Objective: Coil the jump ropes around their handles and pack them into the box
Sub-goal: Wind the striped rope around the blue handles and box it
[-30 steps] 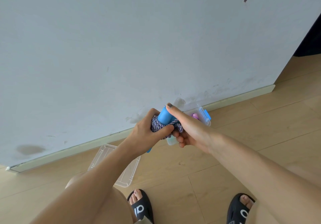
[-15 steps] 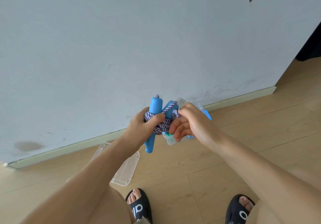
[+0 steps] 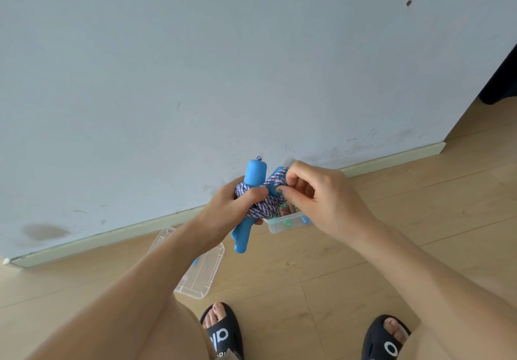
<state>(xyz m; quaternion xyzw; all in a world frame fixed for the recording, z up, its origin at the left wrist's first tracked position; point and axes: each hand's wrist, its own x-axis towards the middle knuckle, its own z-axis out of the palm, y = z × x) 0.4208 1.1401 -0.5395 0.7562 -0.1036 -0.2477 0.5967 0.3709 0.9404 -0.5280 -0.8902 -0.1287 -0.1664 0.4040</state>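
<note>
Up goes the right hand (image 3: 327,200) since a moment back, its thumb and forefinger now pinching a strand of the purple-and-white rope (image 3: 264,206) at the top of the bundle, beside the tip of the second blue handle. Left hand (image 3: 232,208) wraps tight around the coil, thumb pressed across it, with the blue handles (image 3: 253,175) poking out above and below the fist. Bundle held in the air over the clear box (image 3: 282,227) on the wooden floor (image 3: 391,192). Box lid (image 3: 201,270) lies just left, near the wall (image 3: 223,66).

Black slides (image 3: 222,331) on a wooden floor (image 3: 321,270) below a pale wall (image 3: 223,66).
</note>
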